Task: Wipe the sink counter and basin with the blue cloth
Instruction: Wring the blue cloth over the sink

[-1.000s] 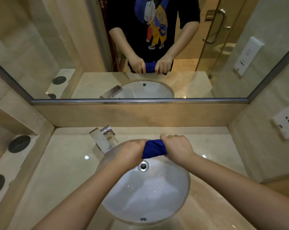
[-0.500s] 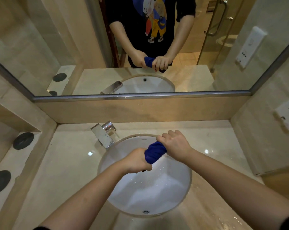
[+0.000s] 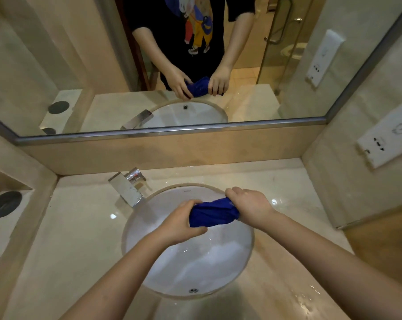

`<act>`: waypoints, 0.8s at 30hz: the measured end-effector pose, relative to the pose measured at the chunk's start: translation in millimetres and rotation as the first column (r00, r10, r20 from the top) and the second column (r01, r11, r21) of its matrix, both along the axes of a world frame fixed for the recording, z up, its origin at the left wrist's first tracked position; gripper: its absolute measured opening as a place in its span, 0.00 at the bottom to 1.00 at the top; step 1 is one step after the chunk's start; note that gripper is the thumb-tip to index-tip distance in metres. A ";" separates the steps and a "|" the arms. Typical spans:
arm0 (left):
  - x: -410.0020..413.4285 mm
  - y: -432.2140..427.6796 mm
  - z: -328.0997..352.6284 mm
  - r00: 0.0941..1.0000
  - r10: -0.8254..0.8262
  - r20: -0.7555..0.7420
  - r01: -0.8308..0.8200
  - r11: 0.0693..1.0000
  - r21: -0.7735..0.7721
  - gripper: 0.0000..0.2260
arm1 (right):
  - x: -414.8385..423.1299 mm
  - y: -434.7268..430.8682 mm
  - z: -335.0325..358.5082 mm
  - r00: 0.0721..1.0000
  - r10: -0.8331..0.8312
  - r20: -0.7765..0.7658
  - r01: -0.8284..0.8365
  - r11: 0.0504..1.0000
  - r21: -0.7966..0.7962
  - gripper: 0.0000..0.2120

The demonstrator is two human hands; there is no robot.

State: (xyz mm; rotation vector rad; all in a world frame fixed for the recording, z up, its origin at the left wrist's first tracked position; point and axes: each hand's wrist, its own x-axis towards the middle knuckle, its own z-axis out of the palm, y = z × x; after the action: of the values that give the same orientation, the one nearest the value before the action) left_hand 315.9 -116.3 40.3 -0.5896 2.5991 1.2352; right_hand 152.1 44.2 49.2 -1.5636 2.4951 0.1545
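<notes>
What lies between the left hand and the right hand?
In the head view, the blue cloth, bunched into a roll: the left hand grips one end, the right hand the other, above the basin.

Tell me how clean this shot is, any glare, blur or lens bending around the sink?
Head view: small bright glints on the glossy counter either side of the basin. Head view: wide-angle bending bows the mirror frame and the wall edges. Head view: the blue cloth, left hand and right hand are sharp, while the lower right corner looks softer.
</notes>
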 end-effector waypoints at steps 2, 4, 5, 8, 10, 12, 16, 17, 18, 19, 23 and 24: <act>-7.9 -0.1 -4.8 0.997 0.035 -0.068 -0.035 0.999 -0.005 0.18 | -5.1 17.9 -0.9 0.976 -0.104 0.190 0.100 0.995 0.032 0.24; -18.7 3.0 -7.6 0.992 0.071 -0.106 -0.074 0.997 -0.019 0.13 | -10.1 34.5 -0.6 0.937 -0.171 0.304 0.174 0.985 0.016 0.28; -24.6 5.4 -8.8 0.991 0.059 -0.120 -0.064 0.997 -0.042 0.13 | -13.2 42.9 -0.7 0.919 -0.195 0.343 0.196 0.980 0.033 0.30; -40.2 14.4 -9.5 0.987 -0.043 -0.158 0.022 0.991 -0.134 0.13 | -20.7 68.3 1.7 0.845 -0.258 0.468 0.245 0.965 0.090 0.31; -49.4 18.2 -9.9 0.977 -0.101 -0.186 0.067 0.981 -0.181 0.13 | -26.3 83.8 1.3 0.774 -0.295 0.560 0.292 0.951 0.098 0.28; -60.9 21.6 -9.2 0.971 -0.127 -0.200 0.084 0.974 -0.212 0.13 | -33.0 96.1 -0.7 0.755 -0.306 0.579 0.322 0.944 0.079 0.27; -92.3 35.6 -4.1 0.964 -0.143 -0.226 0.103 0.979 -0.178 0.13 | -53.2 114.4 -10.8 0.803 -0.306 0.511 0.330 0.943 0.045 0.26; -100.4 40.6 -3.4 0.966 -0.151 -0.211 0.114 0.978 -0.177 0.12 | -59.0 119.0 -13.7 0.796 -0.304 0.523 0.334 0.942 0.040 0.25; -108.0 45.9 -3.0 0.969 -0.157 -0.189 0.124 0.976 -0.177 0.10 | -65.3 124.1 -17.6 0.781 -0.301 0.547 0.340 0.940 0.032 0.23; -115.1 51.1 -2.5 0.971 -0.159 -0.176 0.129 0.977 -0.173 0.09 | -71.2 129.2 -20.3 0.764 -0.295 0.574 0.348 0.937 0.018 0.21; -142.9 64.6 -1.4 0.965 -0.151 -0.214 0.122 0.982 -0.145 0.10 | -97.4 142.9 -21.2 0.750 -0.308 0.585 0.392 0.920 -0.018 0.19; -151.2 66.4 -0.3 0.962 -0.149 -0.228 0.121 0.984 -0.133 0.10 | -105.9 144.1 -20.7 0.775 -0.321 0.544 0.400 0.916 -0.029 0.18</act>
State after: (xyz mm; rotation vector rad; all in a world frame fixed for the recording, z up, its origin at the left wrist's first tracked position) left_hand 164.7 -49.9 40.0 -0.2913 2.8700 1.1796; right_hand 46.2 188.4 28.4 -0.9463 2.3155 -0.4655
